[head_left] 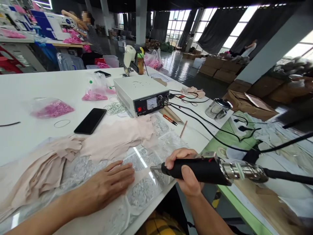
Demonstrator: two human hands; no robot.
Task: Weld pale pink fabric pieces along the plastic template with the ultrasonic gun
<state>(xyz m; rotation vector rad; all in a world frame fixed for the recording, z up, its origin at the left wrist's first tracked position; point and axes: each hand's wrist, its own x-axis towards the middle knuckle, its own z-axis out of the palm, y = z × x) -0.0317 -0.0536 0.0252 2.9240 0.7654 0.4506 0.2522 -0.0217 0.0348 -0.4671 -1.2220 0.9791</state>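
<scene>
My right hand (188,176) is wrapped round a black handheld ultrasonic cutter (200,169), with a cable running off to the right from its metal end. The cutter's narrow metal tip points left, at a pale pink piece of fabric (140,174). Flat on that fabric lies my left hand (110,182), fingers stretched out and holding nothing. Beneath is a clear, glossy grey-patterned sheet (144,192). Beyond my left hand spreads a stack of pale pink fabric pieces (117,133), and a folded bundle of the same fabric (41,169) lies to the left.
A white control box (141,94) with a dial stands behind, its black cables crossing the table's right side. Orange thread snips (170,119), a black phone (90,120), bags of pink pieces (52,107) and a metal cup (218,109) lie around. Another person (91,36) is far left.
</scene>
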